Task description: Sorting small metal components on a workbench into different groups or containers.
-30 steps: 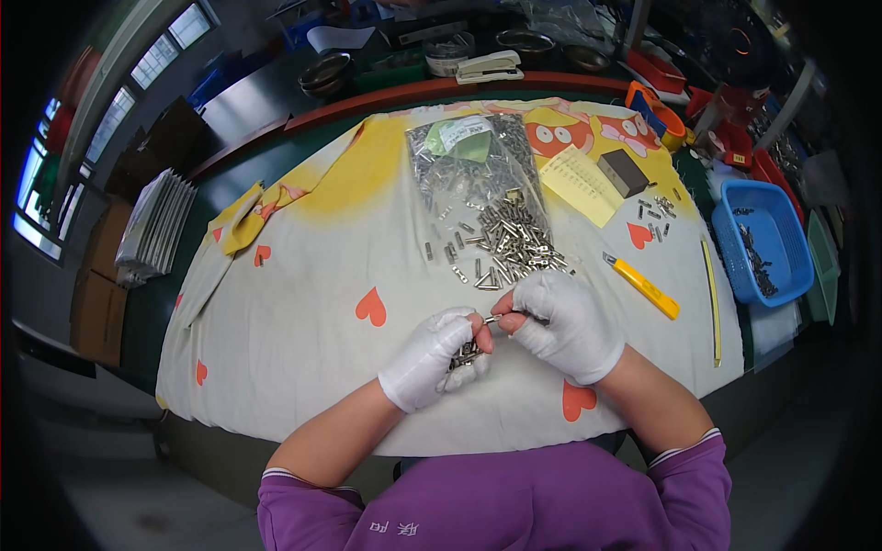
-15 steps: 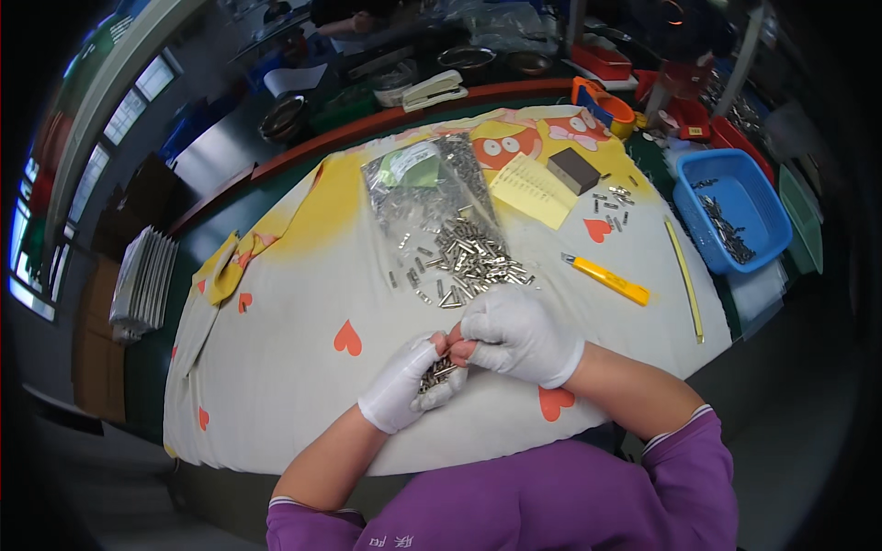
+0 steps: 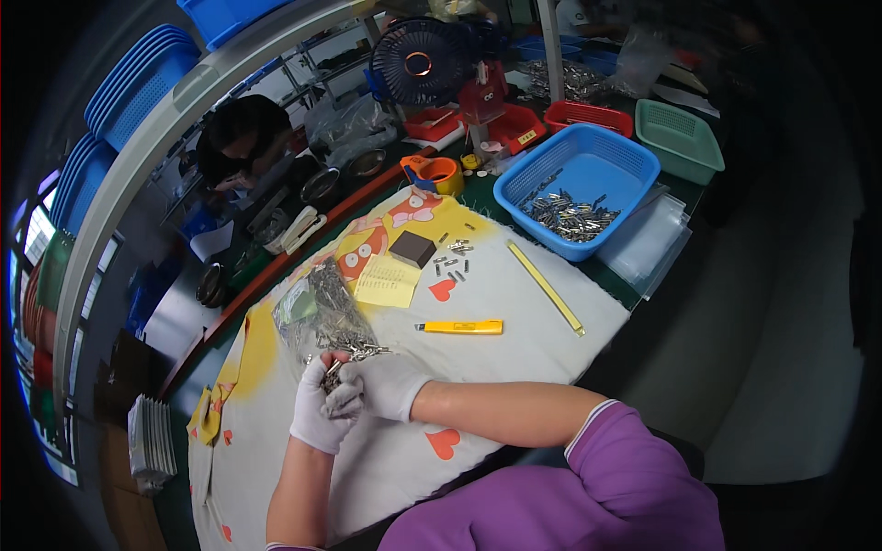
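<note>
My left hand, in a white glove with bare fingertips, is closed around a handful of small silvery metal pieces. Against it rests my right hand, also gloved in white, its fingers curled in toward the left fingertips; what they pinch, if anything, is hidden. Just beyond both hands, more loose metal pieces spill from a clear plastic bag. To the right lies a yellow utility knife with a short bit of blade showing.
A heart-patterned cloth covers the table. On it are a yellow note, a dark block, scattered metal pieces and a yellow strip. A blue basket holds similar pieces. Behind stand a tape dispenser and fan; a person sits beyond.
The view has swung to the right, bringing the blue basket nearer the middle. Both hands stay together, the left still holding the metal pieces, and now look closer to the bag's spilled pile.
</note>
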Motion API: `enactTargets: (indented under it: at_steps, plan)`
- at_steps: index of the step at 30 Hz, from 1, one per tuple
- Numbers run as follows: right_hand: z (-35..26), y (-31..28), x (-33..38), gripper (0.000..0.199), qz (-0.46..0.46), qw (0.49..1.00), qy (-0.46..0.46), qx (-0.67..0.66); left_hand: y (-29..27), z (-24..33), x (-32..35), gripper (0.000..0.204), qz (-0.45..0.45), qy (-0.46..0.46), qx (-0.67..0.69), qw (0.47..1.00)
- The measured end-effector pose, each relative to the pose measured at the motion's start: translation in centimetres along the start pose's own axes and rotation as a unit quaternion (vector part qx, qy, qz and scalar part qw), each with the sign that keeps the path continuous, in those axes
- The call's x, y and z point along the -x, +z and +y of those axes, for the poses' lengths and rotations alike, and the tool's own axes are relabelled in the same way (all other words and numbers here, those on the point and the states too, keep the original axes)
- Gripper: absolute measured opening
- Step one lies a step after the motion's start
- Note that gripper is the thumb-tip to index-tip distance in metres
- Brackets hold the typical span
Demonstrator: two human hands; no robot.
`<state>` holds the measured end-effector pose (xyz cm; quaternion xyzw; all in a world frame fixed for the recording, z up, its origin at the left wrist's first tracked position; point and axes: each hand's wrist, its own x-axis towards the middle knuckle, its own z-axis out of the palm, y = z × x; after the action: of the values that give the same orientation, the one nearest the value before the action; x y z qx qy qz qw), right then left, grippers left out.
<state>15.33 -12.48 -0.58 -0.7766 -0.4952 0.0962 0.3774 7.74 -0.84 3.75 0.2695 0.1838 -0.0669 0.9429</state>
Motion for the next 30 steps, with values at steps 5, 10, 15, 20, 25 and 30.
enactTargets:
  at_steps: [5,10,15,20,25,30]
  plan:
    - [3.3,3.9,-0.9,0.021,0.065,0.988,-0.136,0.007,10.8,-3.0,-10.8,0.025,-0.022,-0.028,-0.156,0.987]
    - [5.0,6.7,-2.1,0.027,0.023,0.974,-0.145,-0.170,19.8,-8.1,-21.1,0.035,-0.004,0.028,-0.209,0.977]
    - [5.1,4.9,-1.9,0.027,-0.046,0.899,0.005,-0.436,24.2,-11.0,-22.2,0.058,0.003,-0.014,-0.309,0.951]
    - [3.5,5.5,-1.0,0.027,-0.135,0.719,0.149,-0.665,22.2,-9.5,-22.7,0.064,-0.074,0.012,-0.318,0.945]
    - [3.3,3.4,-1.5,0.032,-0.183,0.941,0.012,-0.285,19.0,-5.3,-18.6,0.042,-0.120,0.093,-0.262,0.953]
    - [7.8,8.4,-3.4,0.040,-0.128,0.972,-0.142,-0.138,19.4,-5.2,-17.3,0.035,-0.058,0.099,-0.124,0.986]
